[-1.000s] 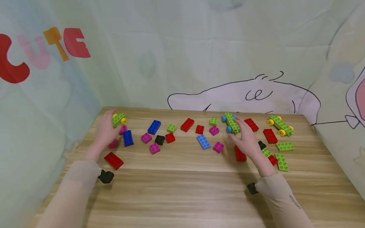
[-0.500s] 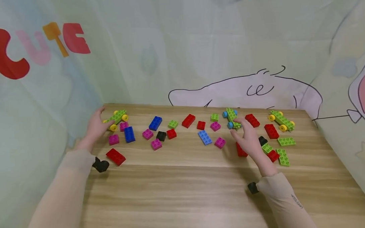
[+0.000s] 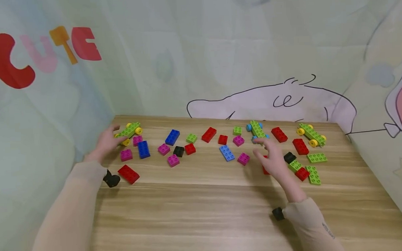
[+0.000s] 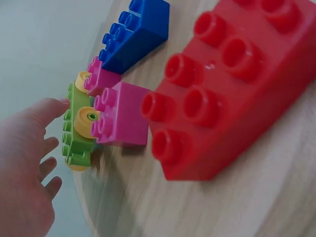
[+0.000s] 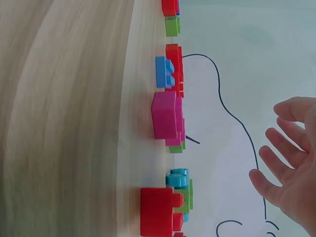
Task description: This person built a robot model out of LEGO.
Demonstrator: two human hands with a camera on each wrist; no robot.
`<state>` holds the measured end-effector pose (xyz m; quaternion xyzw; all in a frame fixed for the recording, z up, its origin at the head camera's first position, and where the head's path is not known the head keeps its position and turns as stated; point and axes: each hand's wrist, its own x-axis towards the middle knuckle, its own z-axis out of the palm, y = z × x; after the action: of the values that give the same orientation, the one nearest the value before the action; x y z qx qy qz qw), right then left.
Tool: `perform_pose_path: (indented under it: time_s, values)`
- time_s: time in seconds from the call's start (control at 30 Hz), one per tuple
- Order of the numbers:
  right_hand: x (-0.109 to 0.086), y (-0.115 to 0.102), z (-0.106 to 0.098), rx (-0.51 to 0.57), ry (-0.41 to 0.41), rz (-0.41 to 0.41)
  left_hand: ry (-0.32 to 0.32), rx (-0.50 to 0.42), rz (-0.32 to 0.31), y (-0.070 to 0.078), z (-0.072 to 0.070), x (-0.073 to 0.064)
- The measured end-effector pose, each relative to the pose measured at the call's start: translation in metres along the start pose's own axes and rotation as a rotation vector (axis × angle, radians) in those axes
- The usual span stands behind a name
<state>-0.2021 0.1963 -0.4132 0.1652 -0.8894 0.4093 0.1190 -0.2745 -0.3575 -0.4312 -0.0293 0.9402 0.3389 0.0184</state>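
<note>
In the head view my left hand [image 3: 106, 143] is at the left end of a green toy car base [image 3: 129, 130] with yellow wheels, at the table's far left corner. The left wrist view has the thumb overlapping the studs of that car base [image 4: 79, 118], fingers loosely spread. Beside it lie two magenta bricks and a dark blue brick [image 3: 143, 149]. My right hand [image 3: 273, 160] hovers with parted, relaxed fingers above a red brick [image 5: 157, 212], which it partly hides. Just beyond its fingertips stands a green car base [image 3: 257, 129] with blue wheels. Nothing is in this hand.
Several loose bricks lie across the wooden table [image 3: 197, 221], among them a light blue brick [image 3: 226, 153] and a red brick [image 3: 209, 134]. Another yellow-wheeled car base [image 3: 311, 135] stands at the back right. A printed fabric backdrop [image 3: 219, 65] encloses the table's back and sides.
My left hand has drawn left off the yellow-wheeled car base, which now shows almost whole. My right hand has shifted slightly back from the blue-wheeled base. The head view has shifted a little.
</note>
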Motion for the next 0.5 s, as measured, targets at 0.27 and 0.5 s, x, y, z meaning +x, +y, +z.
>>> perform_pose_path:
  time_s: [0.27,0.5]
  values:
    - [-0.004,-0.001,0.004,0.0,-0.027,0.035,-0.019,-0.012,-0.058,-0.002,0.003,0.011]
    - [-0.008,-0.001,0.006,0.01,-0.008,0.036,-0.057,0.002,-0.055,-0.001,0.003,0.015]
